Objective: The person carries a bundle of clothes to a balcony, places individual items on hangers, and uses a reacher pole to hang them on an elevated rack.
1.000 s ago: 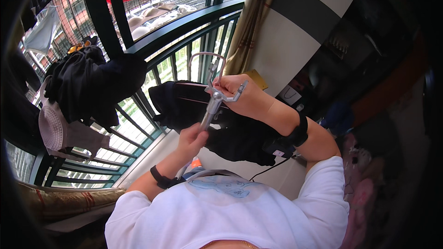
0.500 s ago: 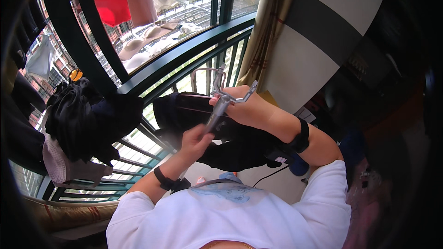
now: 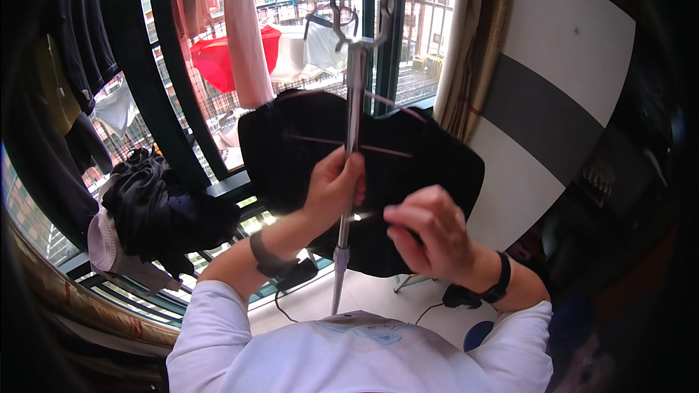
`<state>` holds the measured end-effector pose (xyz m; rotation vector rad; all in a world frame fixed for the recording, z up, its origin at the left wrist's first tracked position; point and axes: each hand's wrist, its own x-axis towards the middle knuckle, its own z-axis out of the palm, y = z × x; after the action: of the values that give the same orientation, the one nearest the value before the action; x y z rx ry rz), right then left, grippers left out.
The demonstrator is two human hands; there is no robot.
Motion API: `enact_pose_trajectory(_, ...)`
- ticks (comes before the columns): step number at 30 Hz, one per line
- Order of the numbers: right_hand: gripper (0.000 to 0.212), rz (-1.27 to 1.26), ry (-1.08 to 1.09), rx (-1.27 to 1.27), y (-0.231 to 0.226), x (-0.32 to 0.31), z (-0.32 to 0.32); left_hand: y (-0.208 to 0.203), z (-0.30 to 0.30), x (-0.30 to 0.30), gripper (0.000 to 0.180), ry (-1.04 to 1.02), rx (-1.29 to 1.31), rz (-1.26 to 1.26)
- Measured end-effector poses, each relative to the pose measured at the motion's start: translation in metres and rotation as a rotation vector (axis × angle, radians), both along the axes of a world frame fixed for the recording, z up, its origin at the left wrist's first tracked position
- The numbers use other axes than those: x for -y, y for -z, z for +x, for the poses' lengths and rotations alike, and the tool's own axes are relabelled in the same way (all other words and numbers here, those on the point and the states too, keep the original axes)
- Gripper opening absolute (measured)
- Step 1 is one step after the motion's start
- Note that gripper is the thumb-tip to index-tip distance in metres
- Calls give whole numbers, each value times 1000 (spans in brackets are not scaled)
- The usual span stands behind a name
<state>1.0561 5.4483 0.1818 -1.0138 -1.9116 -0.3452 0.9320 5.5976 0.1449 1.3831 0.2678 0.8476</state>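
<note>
A silver clothes pole (image 3: 354,94) stands nearly upright in front of me, its forked head (image 3: 355,42) at the top. My left hand (image 3: 335,185) is wrapped around its shaft at mid-height. To the right of the pole, my right hand (image 3: 435,231) is off it and slightly blurred. Its fingers are half curled, thumb apart from them, with nothing visible between. Behind the pole and both hands hangs a black garment (image 3: 291,175) on a thin pinkish hanger (image 3: 389,151). What the hanger's hook rests on is hidden.
Dark green window frames (image 3: 135,51) and railings stand ahead and left. A dark clothing pile (image 3: 156,207) lies over the left railing. Laundry, including a red cloth (image 3: 218,62), hangs outside. A curtain (image 3: 484,36) and a white-and-grey panel (image 3: 546,94) are at right.
The pole has swung upright, its fork rising. My right hand has left the pole's upper end and come down to the right. My left hand still holds the shaft. The black garment now hangs spread out.
</note>
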Motion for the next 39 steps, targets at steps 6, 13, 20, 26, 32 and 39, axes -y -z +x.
enact_pose_trajectory(6,45,-543,28,-349,145,18,6,-97,77,-19,43,-36,139,27)
enact_pose_trajectory(13,33,-789,-184,-1015,183,-34,19,-132,115,-50,50,-275,183,368)
enact_pose_trajectory(20,28,-759,-153,-1485,161,-25,46,-118,98,-73,44,-407,38,1077)
enact_pose_trajectory(26,35,-655,2,-1332,156,-3,86,-59,-49,-161,42,-1274,-238,1278)
enact_pose_trajectory(32,27,-529,213,-1266,150,14,97,-4,-145,-277,59,-1640,-456,1175)
enact_pose_trajectory(39,23,-464,442,-1313,145,-2,65,25,-186,-356,49,-1351,-287,578)
